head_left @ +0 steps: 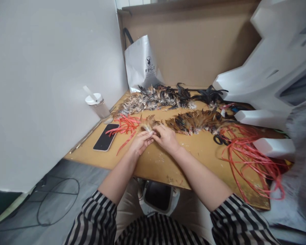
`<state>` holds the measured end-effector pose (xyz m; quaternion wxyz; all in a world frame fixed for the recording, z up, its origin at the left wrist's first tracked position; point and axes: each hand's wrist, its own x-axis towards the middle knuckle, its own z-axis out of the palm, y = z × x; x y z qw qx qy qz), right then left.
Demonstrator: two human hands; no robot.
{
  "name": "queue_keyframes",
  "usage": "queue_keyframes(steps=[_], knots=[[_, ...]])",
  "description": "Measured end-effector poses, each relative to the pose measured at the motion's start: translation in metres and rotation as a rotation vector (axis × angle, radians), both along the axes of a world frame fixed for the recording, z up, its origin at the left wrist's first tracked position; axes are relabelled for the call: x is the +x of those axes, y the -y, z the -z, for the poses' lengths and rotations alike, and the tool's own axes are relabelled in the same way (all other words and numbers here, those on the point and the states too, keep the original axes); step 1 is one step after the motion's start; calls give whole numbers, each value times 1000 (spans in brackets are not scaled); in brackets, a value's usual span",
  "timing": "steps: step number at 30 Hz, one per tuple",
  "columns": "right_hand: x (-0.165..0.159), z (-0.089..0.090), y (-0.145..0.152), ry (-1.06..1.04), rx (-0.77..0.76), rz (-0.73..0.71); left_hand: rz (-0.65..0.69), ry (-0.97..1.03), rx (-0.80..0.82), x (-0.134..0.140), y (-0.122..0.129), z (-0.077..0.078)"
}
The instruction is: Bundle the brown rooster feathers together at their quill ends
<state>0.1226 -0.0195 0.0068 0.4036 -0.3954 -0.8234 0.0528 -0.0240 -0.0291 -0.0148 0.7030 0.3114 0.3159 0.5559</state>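
My left hand [141, 141] and my right hand [167, 136] meet over the table's near middle. Between their fingertips is a small bunch of brown and cream feathers [149, 123], its pale quill ends pinched by both. The feather tips fan out away from me. To the right of my right hand lies a row of brown and black feathers [196, 121]. Beside my left hand is a small heap of short red plastic strips [127, 124], one strip trailing toward my wrist.
A phone [105, 137] lies left, near a lidded cup [98, 105]. Behind are a long feather pile [158, 98], black feathers [210, 95] and a silver bag [141, 64]. At right are black scissors [220, 139], long red strips [252, 160] and white foam pieces [274, 148].
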Motion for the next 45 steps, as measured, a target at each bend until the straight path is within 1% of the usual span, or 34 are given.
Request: queue_keyframes(steps=[3, 5, 8, 11, 14, 16, 19, 22, 24, 25, 27, 31, 32, 34, 36, 38, 45], knots=[[7, 2, -6, -131, -80, -7, -135, 50, -21, -5, -3, -4], [14, 5, -12, -203, -132, 21, -207, 112, -34, -9, -5, -7], [23, 9, -18, -191, -207, 54, -228, 169, -48, -14, -8, -7], [26, 8, -17, -75, -289, 55, -194, 178, -36, -15, -9, -5], [23, 2, -8, 139, -356, 33, -177, 166, -40, -14, -9, -4], [18, -1, -1, 300, -346, 43, -175, 156, -49, -14, -9, -4], [11, -3, 6, 497, -289, 119, -167, 150, -51, -14, -9, -3], [7, -2, 8, 570, -290, 179, -156, 159, -42, -14, -9, -3], [7, -2, 6, 494, -339, 163, -156, 167, -39, -15, -9, -2], [9, -2, 4, 409, -381, 140, -158, 170, -36, -15, -9, -2], [13, -2, -1, 151, -523, 79, -158, 174, -30, -15, -9, -1], [21, -3, -9, -513, -945, -79, -142, 144, -29, -12, -7, -3], [21, -3, -10, -640, -1019, -129, -133, 118, -32, -11, -6, -3], [20, -2, -10, -795, -1089, -210, -100, 51, -35, -8, -4, -4], [15, 0, -8, -848, -1079, -241, -56, -16, -27, -4, -2, -3], [10, 2, -7, -851, -1012, -228, -33, -62, -13, -2, 0, -3], [-4, 7, -4, -766, -741, -119, -62, -100, 0, 3, -2, 2]])
